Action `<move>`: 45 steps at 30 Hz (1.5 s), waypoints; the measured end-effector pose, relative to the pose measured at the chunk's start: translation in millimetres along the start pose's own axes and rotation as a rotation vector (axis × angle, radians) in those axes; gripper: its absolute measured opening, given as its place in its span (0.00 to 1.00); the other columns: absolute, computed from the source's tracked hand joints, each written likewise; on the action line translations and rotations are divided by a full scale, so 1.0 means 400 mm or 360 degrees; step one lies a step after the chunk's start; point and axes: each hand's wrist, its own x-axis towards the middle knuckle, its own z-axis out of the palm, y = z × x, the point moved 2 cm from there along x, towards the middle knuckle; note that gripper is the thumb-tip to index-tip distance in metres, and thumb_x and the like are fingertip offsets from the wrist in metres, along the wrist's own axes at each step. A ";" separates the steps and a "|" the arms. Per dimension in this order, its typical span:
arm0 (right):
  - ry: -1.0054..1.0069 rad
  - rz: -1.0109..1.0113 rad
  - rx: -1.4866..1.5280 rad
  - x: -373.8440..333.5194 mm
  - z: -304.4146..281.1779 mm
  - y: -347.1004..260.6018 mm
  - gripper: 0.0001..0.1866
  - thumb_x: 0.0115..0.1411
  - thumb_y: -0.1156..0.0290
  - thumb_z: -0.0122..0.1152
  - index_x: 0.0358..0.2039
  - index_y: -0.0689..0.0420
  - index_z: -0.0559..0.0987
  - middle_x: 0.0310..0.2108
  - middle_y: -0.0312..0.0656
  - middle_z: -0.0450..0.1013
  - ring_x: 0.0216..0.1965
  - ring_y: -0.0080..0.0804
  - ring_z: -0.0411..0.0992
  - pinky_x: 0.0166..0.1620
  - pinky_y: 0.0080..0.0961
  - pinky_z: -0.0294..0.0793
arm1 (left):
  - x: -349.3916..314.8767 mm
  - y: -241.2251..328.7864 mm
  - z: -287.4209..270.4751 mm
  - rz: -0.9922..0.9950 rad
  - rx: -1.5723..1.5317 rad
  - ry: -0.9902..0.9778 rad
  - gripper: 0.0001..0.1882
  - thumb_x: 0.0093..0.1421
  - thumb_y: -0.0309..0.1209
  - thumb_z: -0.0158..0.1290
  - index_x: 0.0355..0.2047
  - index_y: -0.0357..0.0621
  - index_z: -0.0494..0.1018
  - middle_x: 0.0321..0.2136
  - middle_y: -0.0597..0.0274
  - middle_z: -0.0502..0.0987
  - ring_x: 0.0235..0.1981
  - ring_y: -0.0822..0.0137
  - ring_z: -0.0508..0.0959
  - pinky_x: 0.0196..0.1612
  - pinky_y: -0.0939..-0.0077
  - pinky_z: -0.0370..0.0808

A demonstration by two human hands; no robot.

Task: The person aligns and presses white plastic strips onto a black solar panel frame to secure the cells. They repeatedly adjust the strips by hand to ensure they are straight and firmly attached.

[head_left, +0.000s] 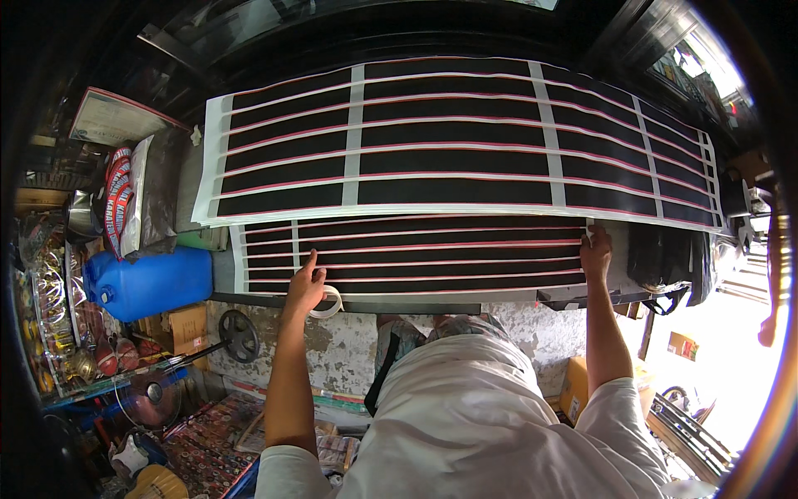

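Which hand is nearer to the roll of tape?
Left. The left hand is at the roll of tape; the right hand is far to the roll's right.

Daylight: came strongest at the right of the frame — the ground [736, 366] there burned out to near white
Upper right: glare spilled through a bright opening [716, 62]
Frame top: sank into deep shade, detail mostly lost in black
Striped sheets [453, 135]: were evenly lit and crisp — their long bands bowed by the lens
White shirt [465, 403]: looked bright, with soft grey shadows in its folds
Left-edge clutter [51, 291]: lay dim, turning soft and squeezed outward
Rim: closed in as a black vignette, with orange and bluish fringing at lower right
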 end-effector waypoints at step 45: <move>0.0215 -0.0639 0.0270 -0.187 0.053 -0.340 0.13 0.66 0.81 0.58 0.50 0.59 0.81 0.54 0.50 0.81 0.58 0.52 0.78 0.64 0.46 0.75 | -0.054 -0.180 -0.014 -0.0106 -0.0184 0.0215 0.39 0.79 0.33 0.50 0.83 0.51 0.46 0.25 0.57 0.80 0.21 0.66 0.82 0.30 0.66 0.79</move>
